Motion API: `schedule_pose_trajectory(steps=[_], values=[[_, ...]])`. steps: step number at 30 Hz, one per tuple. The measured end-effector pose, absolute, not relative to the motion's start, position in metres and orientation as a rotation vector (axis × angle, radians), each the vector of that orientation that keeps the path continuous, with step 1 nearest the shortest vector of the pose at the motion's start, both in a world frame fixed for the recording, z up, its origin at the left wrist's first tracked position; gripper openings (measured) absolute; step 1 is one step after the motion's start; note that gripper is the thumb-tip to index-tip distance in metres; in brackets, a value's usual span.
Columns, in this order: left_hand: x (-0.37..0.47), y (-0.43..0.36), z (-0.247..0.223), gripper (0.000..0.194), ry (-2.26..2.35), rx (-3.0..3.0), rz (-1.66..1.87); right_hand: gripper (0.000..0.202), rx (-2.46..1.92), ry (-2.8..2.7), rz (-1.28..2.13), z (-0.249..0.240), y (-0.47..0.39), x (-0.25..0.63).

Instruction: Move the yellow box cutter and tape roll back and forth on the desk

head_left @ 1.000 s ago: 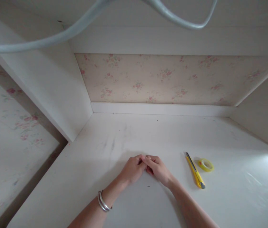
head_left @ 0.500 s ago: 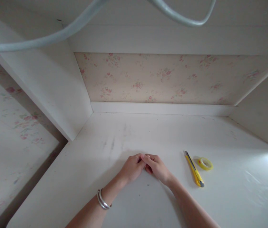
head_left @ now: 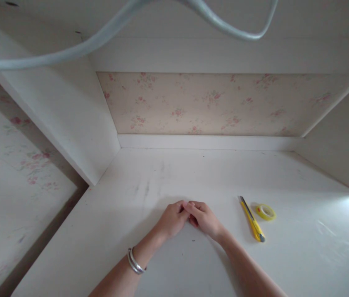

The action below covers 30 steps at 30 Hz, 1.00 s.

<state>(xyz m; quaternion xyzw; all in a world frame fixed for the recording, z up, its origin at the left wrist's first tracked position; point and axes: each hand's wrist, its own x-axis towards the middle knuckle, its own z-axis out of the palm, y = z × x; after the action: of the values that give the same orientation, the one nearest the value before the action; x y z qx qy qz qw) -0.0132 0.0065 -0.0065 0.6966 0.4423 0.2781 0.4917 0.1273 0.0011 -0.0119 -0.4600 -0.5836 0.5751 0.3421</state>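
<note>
My left hand (head_left: pixel 172 218) and my right hand (head_left: pixel 205 220) rest together on the white tabletop (head_left: pixel 100 243), fingers curled and closed. Their fingertips and thumbs meet in the middle, the right thumb lying against the left hand. No object shows in either hand, though the palms face down and away from view. To the right of my right hand lies a yellow utility knife (head_left: pixel 252 220), its tip pointing away from me. Just beyond it is a small roll of clear yellowish tape (head_left: pixel 266 212), flat on the table. Silver bangles (head_left: pixel 135 261) circle my left wrist.
A pale cable (head_left: pixel 224 27) hangs across the top of the view. White panels (head_left: pixel 78 111) stand at left and right, and floral wallpaper (head_left: pixel 162 103) covers the back wall above a white strip (head_left: pixel 208 142). A dark gap runs along the table's left edge.
The view has shifted very slightly, and the cable hangs a little differently. My hands keep the same pose; the knife and tape stay where they were on the table.
</note>
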Motion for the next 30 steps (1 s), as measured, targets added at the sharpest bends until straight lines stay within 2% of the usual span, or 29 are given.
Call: schedule_pose_trajectory(steps=[30], values=[[-0.0125, 0.0053, -0.0001, 0.052, 1.079, 1.675, 0.649, 0.051, -1.235, -1.541, 1.442, -0.0137, 0.0006, 0.1273]])
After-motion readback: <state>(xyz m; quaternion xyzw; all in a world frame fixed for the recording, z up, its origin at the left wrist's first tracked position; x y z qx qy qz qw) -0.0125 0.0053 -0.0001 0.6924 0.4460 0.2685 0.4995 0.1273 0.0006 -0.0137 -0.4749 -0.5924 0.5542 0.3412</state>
